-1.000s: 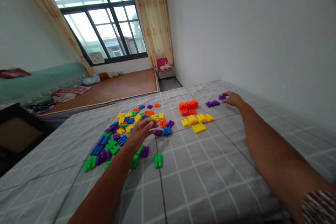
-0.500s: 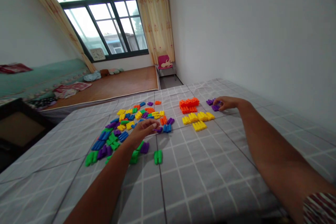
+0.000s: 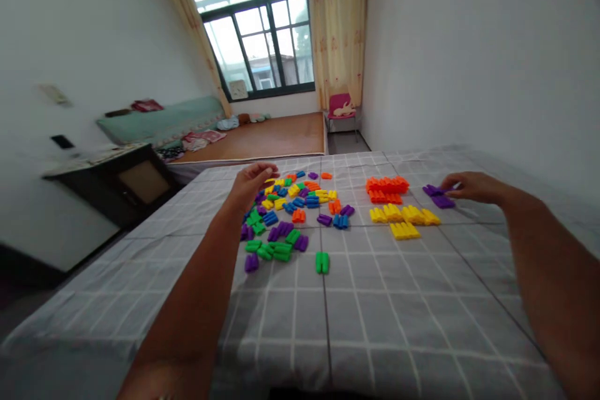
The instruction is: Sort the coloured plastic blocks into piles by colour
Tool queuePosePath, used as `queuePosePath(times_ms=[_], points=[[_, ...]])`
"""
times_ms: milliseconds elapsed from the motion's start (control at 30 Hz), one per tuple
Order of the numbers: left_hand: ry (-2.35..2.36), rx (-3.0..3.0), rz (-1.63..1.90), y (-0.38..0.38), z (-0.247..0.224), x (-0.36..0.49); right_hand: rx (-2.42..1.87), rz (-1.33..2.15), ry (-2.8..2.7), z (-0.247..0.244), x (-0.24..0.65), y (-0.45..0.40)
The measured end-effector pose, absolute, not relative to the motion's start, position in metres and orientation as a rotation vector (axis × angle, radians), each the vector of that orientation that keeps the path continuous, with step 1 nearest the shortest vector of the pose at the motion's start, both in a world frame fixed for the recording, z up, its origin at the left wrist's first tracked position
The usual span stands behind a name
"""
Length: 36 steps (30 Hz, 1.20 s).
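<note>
My left hand point(image 3: 255, 184) hovers over the far left part of a loose spread of toy building blocks, its fingers loosely bent, the thumb apart, and no block visible in it. Below it lie green blocks point(image 3: 282, 252), blue blocks point(image 3: 270, 218) and purple blocks point(image 3: 280, 231). On the right, my right hand point(image 3: 473, 187) is beside a pair of purple blocks point(image 3: 443, 201); its fingertips are just above or touching them, slightly blurred, with a small gap between thumb and finger. Yellow blocks point(image 3: 405, 230) and stacked orange blocks point(image 3: 387, 186) are left of that hand.
A grey checked cloth point(image 3: 375, 306) covers the surface under the blocks. A single green block point(image 3: 322, 262) lies near the middle. A white wall point(image 3: 492, 62) rises on the right. Beyond are a low bed point(image 3: 281, 134), a pink chair point(image 3: 340, 105) and a dark cabinet point(image 3: 140, 178).
The view has turned left, shifting the scene rightward. My left hand has moved from the purple block at the spread's right edge to over its far left. My right hand stays by the purple blocks.
</note>
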<state>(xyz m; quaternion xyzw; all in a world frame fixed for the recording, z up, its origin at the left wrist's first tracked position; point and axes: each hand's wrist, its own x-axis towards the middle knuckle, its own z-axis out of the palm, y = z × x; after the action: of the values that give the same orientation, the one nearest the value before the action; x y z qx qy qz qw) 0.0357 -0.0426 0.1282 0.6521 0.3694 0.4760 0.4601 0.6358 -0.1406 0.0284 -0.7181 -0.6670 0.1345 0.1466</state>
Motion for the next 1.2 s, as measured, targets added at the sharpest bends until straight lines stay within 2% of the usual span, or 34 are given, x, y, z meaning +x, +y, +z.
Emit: queuePosePath(times_ms=[100, 233, 333, 433, 700, 800, 967, 1100, 1200], points=[[1.111, 1.76, 1.188, -0.019, 0.138, -0.015, -1.961, 0.179, -1.93, 0.038, 0.621, -0.127], [1.439, 1.953, 0.842, -0.002, 0.109, -0.076, -1.686, 0.053, -2.066, 0.069, 0.54, -0.124], [1.636, 2.081, 0.639, 0.002, 0.076, -0.097, -1.527, 0.188, -2.343, 0.088, 0.454, -0.132], [1.718, 2.149, 0.634, 0.008, 0.052, -0.093, -1.372, 0.294, -2.578, 0.097, 0.378, -0.138], [1.513, 2.31, 0.586, 0.033, 0.034, -0.04, -1.033, 0.235, -2.849, 0.094, 0.269, -0.159], [1.391, 2.348, 0.567, 0.031, 0.034, -0.022, -0.992, 0.263, -2.833, 0.085, 0.263, -0.157], [0.915, 2.092, 0.764, 0.01, 0.044, 0.014, -1.037, 0.286, -2.573, 0.075, 0.27, -0.126], [0.708, 1.908, 0.701, -0.024, 0.062, 0.05, -0.945, 0.191, -2.302, 0.08, 0.271, -0.105], [0.634, 1.834, 0.67, -0.05, 0.072, 0.075, -0.823, 0.142, -2.303, 0.085, 0.273, -0.107]])
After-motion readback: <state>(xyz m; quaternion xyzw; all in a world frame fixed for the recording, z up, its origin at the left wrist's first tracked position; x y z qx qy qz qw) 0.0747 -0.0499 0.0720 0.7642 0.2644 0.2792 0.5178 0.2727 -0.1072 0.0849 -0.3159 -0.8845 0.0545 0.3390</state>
